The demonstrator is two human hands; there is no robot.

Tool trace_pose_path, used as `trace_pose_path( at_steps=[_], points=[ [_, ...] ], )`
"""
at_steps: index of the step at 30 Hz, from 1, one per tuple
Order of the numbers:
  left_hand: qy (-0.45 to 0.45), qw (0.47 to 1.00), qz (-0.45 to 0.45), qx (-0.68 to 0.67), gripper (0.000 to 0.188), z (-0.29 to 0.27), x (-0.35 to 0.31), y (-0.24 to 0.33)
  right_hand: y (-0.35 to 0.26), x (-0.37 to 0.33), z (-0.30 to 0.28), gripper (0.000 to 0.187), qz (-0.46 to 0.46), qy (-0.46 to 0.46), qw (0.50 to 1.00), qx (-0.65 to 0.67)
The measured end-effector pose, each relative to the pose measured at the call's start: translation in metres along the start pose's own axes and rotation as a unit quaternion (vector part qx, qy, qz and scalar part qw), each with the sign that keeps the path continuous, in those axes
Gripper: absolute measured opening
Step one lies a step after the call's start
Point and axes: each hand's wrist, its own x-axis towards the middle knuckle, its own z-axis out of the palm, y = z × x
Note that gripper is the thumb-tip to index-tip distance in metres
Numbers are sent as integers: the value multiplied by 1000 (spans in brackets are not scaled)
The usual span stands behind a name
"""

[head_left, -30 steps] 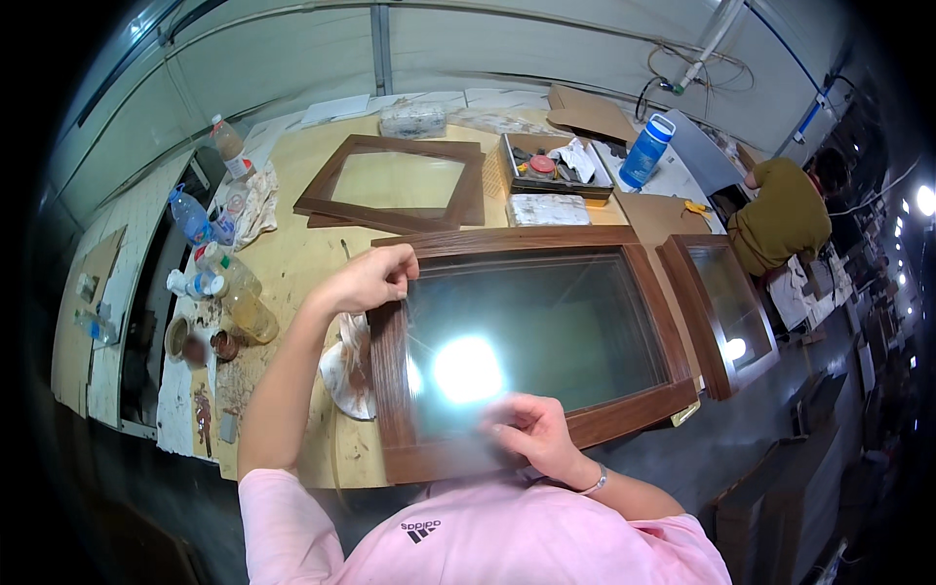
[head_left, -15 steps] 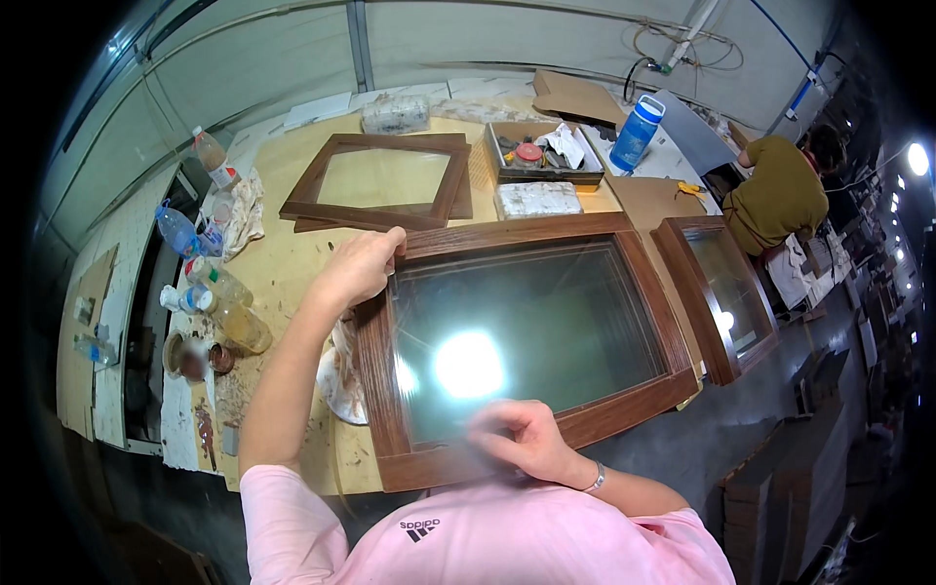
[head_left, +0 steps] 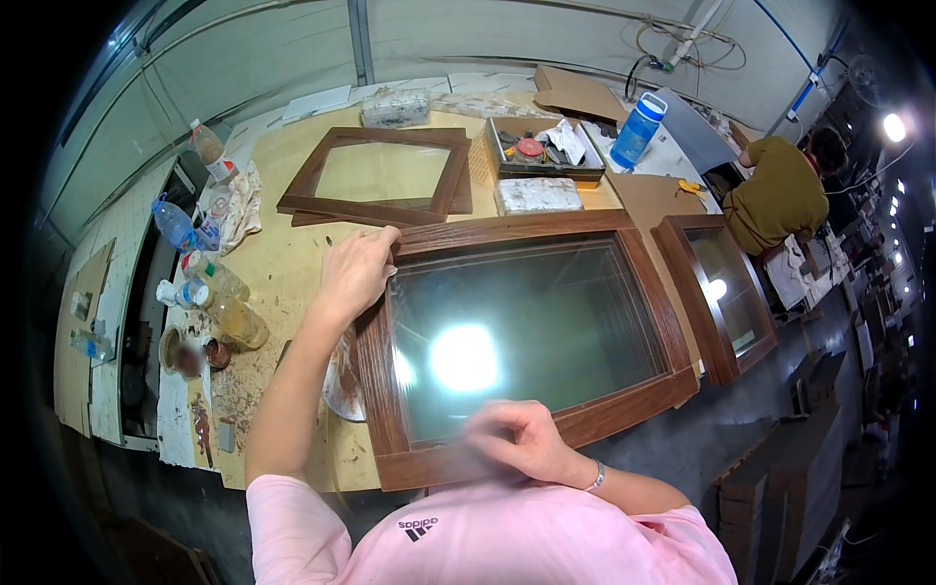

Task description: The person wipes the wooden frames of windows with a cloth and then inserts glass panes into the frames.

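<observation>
Glazed wooden frame (head_left: 378,400) is supported by the table (head_left: 278,255); its near rail is partly covered by the right hand (head_left: 525,439), fingers blurred. Upper-left corner is touched by the left hand (head_left: 357,268), fingers bent. Whether anything is pinched by either cannot be told.

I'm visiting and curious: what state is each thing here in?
Large glazed frame, lying flat, glass fitted.
Narrow glazed frame, glass fitted.
Stacked frames, overlapping askew.
Shallow box, open, holding things.
Blue bottle, upright, lidded.
Yellowish-liquid bottle, capped.
Left hand, at large frame's far-left corner.
Right hand, fingers curled, blurred.
</observation>
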Motion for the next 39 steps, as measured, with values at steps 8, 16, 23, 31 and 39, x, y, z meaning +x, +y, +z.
trace_pose_path(
  at_steps=[8,16,23,31,39],
  points=[
    [32,996,-86,-8,64,2,-11,10,3,0,1,15,-32,-6,999,-36],
    [147,985,-88,-32,31,16,-18,11,-2,-2,1,15,5,4,997,-77],
    [138,990,3,-11,16,15,-48,17,4,-4,0,18,14,-19,999,-37],
    [66,977,-18,-199,15,-11,-107,65,-6,-2,-5,20,62,-54,995,-64],
    [121,954,-181,-204,38,-37,-158,102,-42,-5,-107,25,-248,148,898,-332]
  ],
)
